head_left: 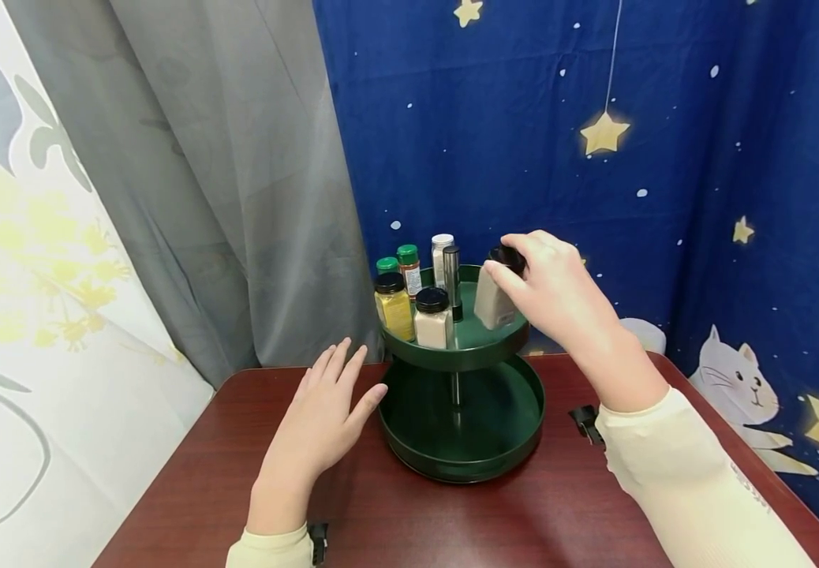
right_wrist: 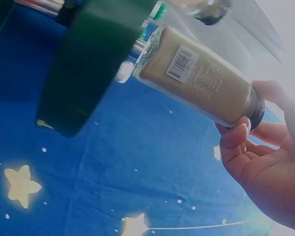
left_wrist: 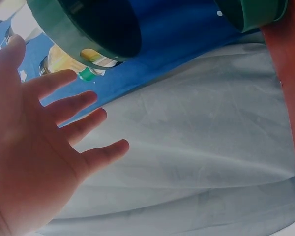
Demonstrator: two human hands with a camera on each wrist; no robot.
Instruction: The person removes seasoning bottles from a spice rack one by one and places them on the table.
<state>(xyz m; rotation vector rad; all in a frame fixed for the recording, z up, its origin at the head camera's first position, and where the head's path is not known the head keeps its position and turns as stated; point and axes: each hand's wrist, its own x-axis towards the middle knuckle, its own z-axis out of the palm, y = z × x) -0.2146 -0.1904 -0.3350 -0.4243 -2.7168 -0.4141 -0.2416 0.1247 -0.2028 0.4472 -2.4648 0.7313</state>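
Note:
My right hand pinches the black lid of a square glass spice jar over the right side of a round green two-tier rack's upper tray. Tilted in the right wrist view, the jar shows beige powder and a barcode label, its base near the tray's rim. My left hand is spread beside the rack, holding nothing. A yellow-filled jar, a beige-filled jar, two green-capped bottles and a white-capped bottle stand on the upper tray around the metal post.
The lower green tray sits on the dark red table. Behind hang a grey curtain and a blue star-patterned curtain. Black clips show by both wrists.

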